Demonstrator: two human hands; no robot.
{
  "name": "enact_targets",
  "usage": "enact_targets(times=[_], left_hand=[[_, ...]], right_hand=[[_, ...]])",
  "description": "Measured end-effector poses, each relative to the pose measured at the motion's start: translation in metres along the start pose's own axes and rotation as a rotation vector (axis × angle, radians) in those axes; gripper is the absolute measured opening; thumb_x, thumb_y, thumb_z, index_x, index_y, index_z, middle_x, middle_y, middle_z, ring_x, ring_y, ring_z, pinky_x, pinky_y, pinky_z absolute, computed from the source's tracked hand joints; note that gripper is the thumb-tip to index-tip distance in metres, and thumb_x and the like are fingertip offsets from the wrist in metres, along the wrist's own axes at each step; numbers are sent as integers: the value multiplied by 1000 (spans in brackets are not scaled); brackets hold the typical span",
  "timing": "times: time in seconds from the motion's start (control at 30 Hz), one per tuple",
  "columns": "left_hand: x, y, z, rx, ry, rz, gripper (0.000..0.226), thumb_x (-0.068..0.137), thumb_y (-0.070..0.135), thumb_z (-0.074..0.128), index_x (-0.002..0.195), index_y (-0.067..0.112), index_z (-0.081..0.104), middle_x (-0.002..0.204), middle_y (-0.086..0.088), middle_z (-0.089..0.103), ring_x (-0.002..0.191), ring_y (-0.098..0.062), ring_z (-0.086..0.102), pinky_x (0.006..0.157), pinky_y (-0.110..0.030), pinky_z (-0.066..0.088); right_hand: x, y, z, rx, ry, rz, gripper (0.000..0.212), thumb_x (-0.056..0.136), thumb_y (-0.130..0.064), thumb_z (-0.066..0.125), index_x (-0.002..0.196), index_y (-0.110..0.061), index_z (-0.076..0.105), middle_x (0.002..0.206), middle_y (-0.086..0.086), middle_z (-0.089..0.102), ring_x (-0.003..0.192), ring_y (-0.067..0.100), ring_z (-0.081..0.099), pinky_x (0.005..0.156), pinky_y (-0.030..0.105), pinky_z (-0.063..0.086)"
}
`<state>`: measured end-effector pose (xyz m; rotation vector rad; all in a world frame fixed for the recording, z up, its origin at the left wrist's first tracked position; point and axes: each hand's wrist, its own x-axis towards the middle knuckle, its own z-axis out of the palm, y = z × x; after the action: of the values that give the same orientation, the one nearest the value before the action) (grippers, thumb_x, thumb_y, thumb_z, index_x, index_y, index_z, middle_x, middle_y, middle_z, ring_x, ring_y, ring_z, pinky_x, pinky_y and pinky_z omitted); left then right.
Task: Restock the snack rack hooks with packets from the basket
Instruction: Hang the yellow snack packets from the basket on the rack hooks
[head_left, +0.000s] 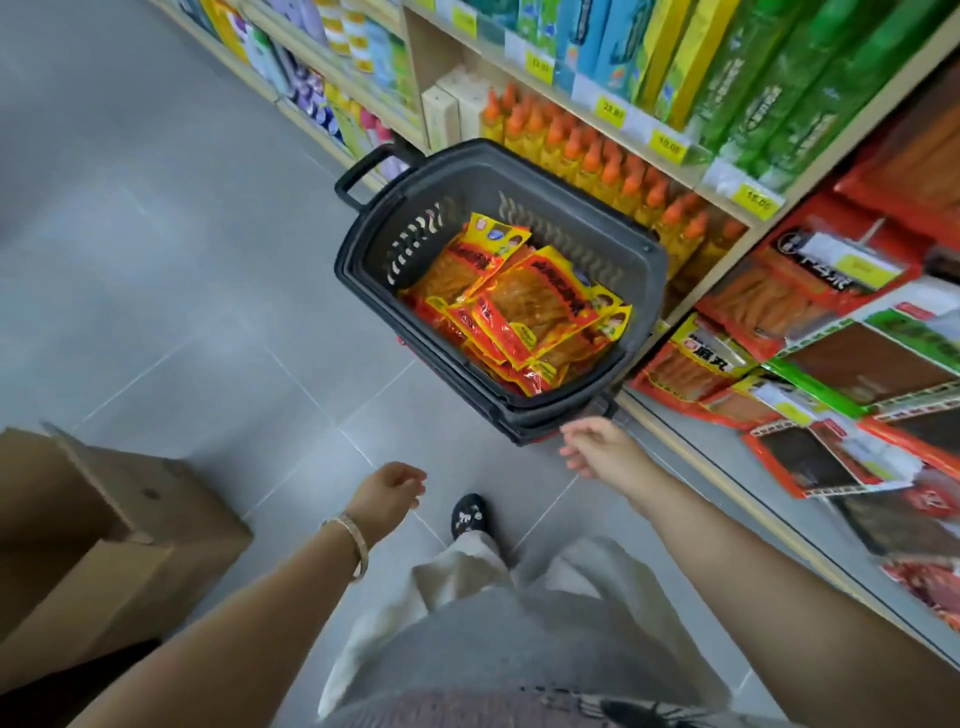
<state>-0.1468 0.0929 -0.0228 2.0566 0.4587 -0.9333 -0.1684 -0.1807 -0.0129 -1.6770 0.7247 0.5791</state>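
Both hands hold nothing — left hand (392, 491) loosely curled over the floor (182, 260), right hand (597, 449) relaxed near the basket (519, 153) of packets (524, 306)

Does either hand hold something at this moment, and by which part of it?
Nothing is held. The left hand is empty; the right hand, loosely curled, is close to the basket's near corner but grips nothing.

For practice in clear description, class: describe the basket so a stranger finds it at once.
Find the wooden shelving on the right. On the grey floor beside it stands the basket. Unlike the brown cardboard box, it is dark plastic and holds red-and-yellow packets.
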Motion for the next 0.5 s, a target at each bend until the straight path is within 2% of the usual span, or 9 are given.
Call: enact_targets(times=[0.17, 0.2, 0.27, 0.37, 0.43, 0.5], left_hand=[[27, 36, -20, -99, 16, 15, 18, 92, 10, 47, 101, 16, 62, 100, -3, 65, 83, -11, 62, 64, -19, 44], [34, 44, -19, -103, 6, 18, 19, 93, 11, 46, 103, 17, 61, 101, -2, 65, 84, -10, 62, 66, -20, 44], [48, 60, -15, -112, -4, 23, 21, 94, 12, 45, 106, 17, 61, 103, 0, 65, 87, -10, 63, 73, -22, 45], [62, 84, -8, -199, 24, -6, 21, 95, 13, 46, 108, 16, 61, 103, 2, 65, 87, -7, 62, 71, -18, 45], [70, 98, -2, -248, 29, -21, 20, 95, 14, 47, 107, 17, 62, 102, 4, 66, 87, -4, 63, 67, -17, 45], [81, 111, 3, -259, 26, -34, 16, 94, 16, 50, 104, 19, 62, 101, 4, 66, 88, -5, 63, 67, -19, 46]], right_hand=[[49, -62, 7, 250, 7, -8, 10, 95, -15, 50, 104, -18, 54, 89, 2, 64, 76, 12, 61, 65, 20, 50], [65, -71, 5, 291, 14, 13, 10, 95, -15, 49, 103, -17, 55, 94, 4, 63, 82, 14, 61, 69, 22, 51], [99, -84, 1, 354, 43, 67, 22, 96, -17, 49, 116, -9, 54, 110, 10, 57, 97, 19, 57, 82, 27, 49], [148, -97, -6, 441, 137, 285, 50, 92, -26, 57, 135, -6, 42, 131, 14, 48, 115, 25, 49, 92, 33, 44], [175, -100, -11, 470, 162, 462, 66, 86, -37, 64, 140, -11, 37, 138, 14, 43, 123, 29, 45, 90, 36, 45], [195, -99, -12, 429, 154, 592, 80, 78, -52, 67, 142, -15, 35, 143, 13, 40, 128, 30, 42, 95, 40, 42]])
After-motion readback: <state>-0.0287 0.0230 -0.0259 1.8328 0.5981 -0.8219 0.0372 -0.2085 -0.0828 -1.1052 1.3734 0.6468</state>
